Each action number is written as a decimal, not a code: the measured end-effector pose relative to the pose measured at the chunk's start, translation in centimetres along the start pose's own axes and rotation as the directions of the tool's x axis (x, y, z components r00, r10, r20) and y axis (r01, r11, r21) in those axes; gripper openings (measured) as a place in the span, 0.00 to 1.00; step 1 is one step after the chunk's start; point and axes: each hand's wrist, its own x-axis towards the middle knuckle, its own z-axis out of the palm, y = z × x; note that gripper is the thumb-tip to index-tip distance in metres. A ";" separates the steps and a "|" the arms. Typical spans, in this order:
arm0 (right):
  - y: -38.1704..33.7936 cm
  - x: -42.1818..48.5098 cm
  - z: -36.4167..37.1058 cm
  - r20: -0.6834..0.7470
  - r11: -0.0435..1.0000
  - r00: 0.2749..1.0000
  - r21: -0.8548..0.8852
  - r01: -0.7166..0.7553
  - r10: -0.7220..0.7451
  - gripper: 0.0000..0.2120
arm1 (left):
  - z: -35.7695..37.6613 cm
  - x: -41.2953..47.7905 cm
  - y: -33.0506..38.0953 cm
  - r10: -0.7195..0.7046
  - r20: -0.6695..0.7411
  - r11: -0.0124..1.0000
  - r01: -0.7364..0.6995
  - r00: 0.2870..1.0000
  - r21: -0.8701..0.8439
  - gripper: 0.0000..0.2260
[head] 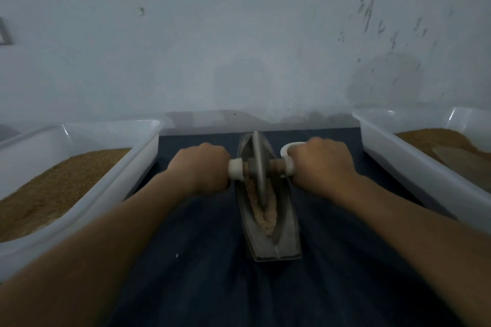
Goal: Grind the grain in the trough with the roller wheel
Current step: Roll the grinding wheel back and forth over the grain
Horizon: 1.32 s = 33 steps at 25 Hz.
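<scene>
A grey boat-shaped metal trough [285, 236] lies lengthwise on a dark blue cloth in the middle of the view. Pale ground grain [261, 216] fills its groove. The grey roller wheel [258, 167] stands upright in the groove, towards the trough's far end. My left hand [203, 167] grips the white left end of the wheel's axle handle. My right hand [320, 168] grips the white right end. Both fists hide most of the handle.
A white plastic tub [111, 188] holding brown grain stands at the left. Another white tub [414, 164] at the right holds brown grain and a flat scoop [463, 163]. A pale wall rises just behind the trough. The dark cloth [225, 287] spreads towards me.
</scene>
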 end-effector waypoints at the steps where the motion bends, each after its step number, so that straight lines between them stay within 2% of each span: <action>1: -0.4 1.4 -0.1 0.093 0.998 0.994 0.015 -0.053 0.052 0.07 | -0.2 0.8 0.3 -0.037 -0.014 0.999 0.037 0.999 0.005 0.04; 3: -0.5 3.1 -0.1 0.180 0.995 0.980 0.030 -0.097 0.090 0.06 | -0.8 1.8 0.7 -0.078 -0.044 0.996 0.080 0.996 0.038 0.05; 4: -0.3 2.7 -0.2 0.171 0.995 0.982 0.040 -0.089 0.081 0.05 | -1.0 1.5 0.9 -0.073 -0.047 0.996 0.075 0.996 0.049 0.05; 6: 0.4 -0.3 0.1 0.035 1.000 0.999 0.023 -0.004 0.003 0.10 | -1.0 -0.6 0.9 -0.004 -0.064 0.996 0.009 0.998 0.083 0.04; 7: 0.8 -2.3 0.2 -0.056 0.999 0.997 -0.007 0.049 -0.049 0.13 | -0.7 -1.8 0.9 0.051 -0.106 0.993 -0.040 0.993 0.107 0.04; 9: 1.6 -4.9 -0.1 -0.192 0.995 0.977 -0.033 0.091 -0.095 0.14 | -0.3 -3.2 0.7 0.147 -0.226 0.981 -0.113 0.963 0.156 0.04; 11: 1.7 -4.5 0.3 -0.133 0.998 0.989 -0.024 0.058 -0.061 0.14 | -0.6 -2.4 0.8 0.142 -0.259 0.974 -0.089 0.955 0.206 0.04; 13: 0.5 -1.6 0.8 0.011 0.999 0.999 0.019 -0.046 0.045 0.12 | -0.4 -0.1 1.1 0.019 -0.179 0.988 0.009 0.984 0.157 0.04; 16: -0.8 3.4 0.4 0.087 0.997 0.994 -0.012 -0.072 0.073 0.05 | -0.3 2.4 0.6 -0.099 -0.053 0.993 0.102 0.994 0.055 0.06; 19: -0.3 1.7 0.0 0.082 0.999 0.995 -0.021 -0.050 0.052 0.05 | 0.0 0.7 0.6 -0.041 -0.061 0.994 0.047 0.997 0.103 0.05; 22: 0.9 -3.4 0.4 -0.054 0.999 0.998 -0.020 0.042 -0.044 0.12 | 0.0 -2.4 0.5 0.171 -0.280 0.961 -0.097 0.945 0.257 0.04; 24: 1.4 -3.8 0.7 -0.106 0.999 0.993 -0.030 0.044 -0.047 0.15 | -0.3 -2.6 0.5 0.207 -0.349 0.947 -0.097 0.914 0.307 0.08; 25: 1.0 -2.9 1.0 -0.098 0.999 0.995 -0.035 0.017 -0.020 0.14 | 0.1 -2.1 0.7 0.179 -0.318 0.949 -0.078 0.931 0.306 0.08; 27: 0.3 0.2 1.4 0.003 0.998 0.999 0.029 -0.052 0.052 0.10 | 0.2 0.3 1.1 0.046 -0.233 0.974 0.008 0.971 0.226 0.02; 29: -0.1 3.3 1.3 0.150 0.992 0.985 0.084 -0.098 0.084 0.05 | -0.7 2.6 1.4 -0.042 -0.170 0.979 0.075 0.985 0.191 0.06; 31: 0.0 4.1 0.9 0.229 0.984 0.969 0.126 -0.129 0.098 0.04 | -1.5 3.0 1.6 -0.041 -0.131 0.976 0.068 0.990 0.207 0.07; 33: 0.4 1.4 0.8 0.158 0.994 0.986 0.082 -0.074 0.060 0.04 | -1.2 0.9 1.5 0.023 -0.149 0.975 0.011 0.989 0.221 0.06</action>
